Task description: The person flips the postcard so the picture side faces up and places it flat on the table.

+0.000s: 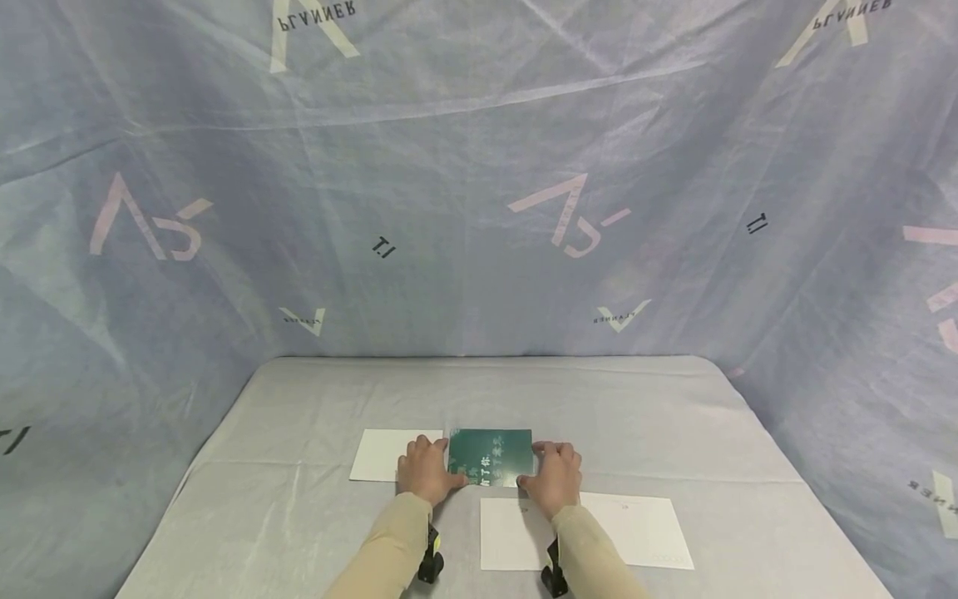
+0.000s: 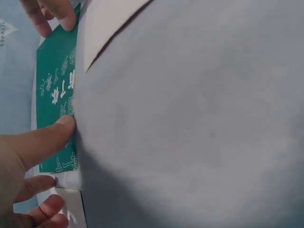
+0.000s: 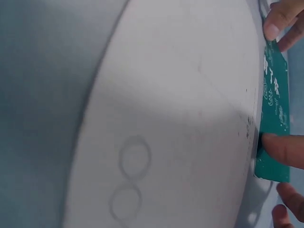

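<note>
A green card [image 1: 490, 457] with white characters and line drawings lies between my two hands, its printed face up. My left hand [image 1: 428, 472] holds its left end, with the thumb on the near corner and the fingers by the left side. At the right end, my right hand [image 1: 555, 477] grips it with thumb at the near corner and a finger near the far one. Under the left hand's fingers lies part of a white card [image 1: 374, 455]. The right wrist and sleeve cover part of the white cards nearer to me.
Two white cards [image 1: 509, 537] [image 1: 647, 532] with small printed marks lie nearer the front, right of centre. Pale grey cloth [image 1: 299, 532] covers the table. Printed blue-grey fabric [image 1: 464, 166] hangs behind it and along both sides.
</note>
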`<state>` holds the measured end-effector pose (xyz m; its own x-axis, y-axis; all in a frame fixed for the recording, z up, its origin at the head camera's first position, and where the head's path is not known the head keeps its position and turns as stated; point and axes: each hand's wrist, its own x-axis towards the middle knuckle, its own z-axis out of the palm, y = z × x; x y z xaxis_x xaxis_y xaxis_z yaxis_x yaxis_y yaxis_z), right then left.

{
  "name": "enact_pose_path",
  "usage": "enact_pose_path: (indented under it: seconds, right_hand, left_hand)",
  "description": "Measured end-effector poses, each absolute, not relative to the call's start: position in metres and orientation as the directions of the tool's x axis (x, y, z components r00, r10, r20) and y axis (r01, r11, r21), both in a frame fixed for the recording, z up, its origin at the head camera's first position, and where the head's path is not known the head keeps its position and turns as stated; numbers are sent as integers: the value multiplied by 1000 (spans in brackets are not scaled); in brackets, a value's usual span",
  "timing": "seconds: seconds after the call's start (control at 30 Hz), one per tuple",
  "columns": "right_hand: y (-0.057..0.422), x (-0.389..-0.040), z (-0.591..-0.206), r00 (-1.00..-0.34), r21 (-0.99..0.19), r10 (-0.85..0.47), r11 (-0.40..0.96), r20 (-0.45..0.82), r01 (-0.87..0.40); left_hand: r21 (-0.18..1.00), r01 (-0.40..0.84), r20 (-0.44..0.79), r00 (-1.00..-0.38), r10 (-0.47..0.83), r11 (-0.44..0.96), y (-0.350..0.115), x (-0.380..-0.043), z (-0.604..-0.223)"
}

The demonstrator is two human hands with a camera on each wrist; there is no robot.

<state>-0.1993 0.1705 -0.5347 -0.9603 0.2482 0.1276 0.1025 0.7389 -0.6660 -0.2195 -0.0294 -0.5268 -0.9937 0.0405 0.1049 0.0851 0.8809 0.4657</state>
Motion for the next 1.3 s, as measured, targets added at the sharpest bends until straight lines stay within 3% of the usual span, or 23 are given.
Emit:
enact_pose_path:
  seconds: [0.27, 0.57, 1.0, 1.3]
  right_hand:
    - [169, -197, -533, -955, -699, 261, 709, 139, 92]
    - [176, -194, -533, -965, -584, 180, 811, 189, 37]
    - [184, -193, -529, -958, -718, 262, 689, 119, 99]
    - [186, -189, -527, -958, -739, 258, 668, 124, 84]
  left_hand:
    - [495, 110, 134, -990, 49, 862, -30, -219, -524]
    - [525, 131, 168, -985, 49, 841, -28, -219, -526]
    - [553, 136, 201, -979, 26, 822, -33, -213, -523]
    - [589, 124, 201, -980, 3, 798, -35, -215, -524]
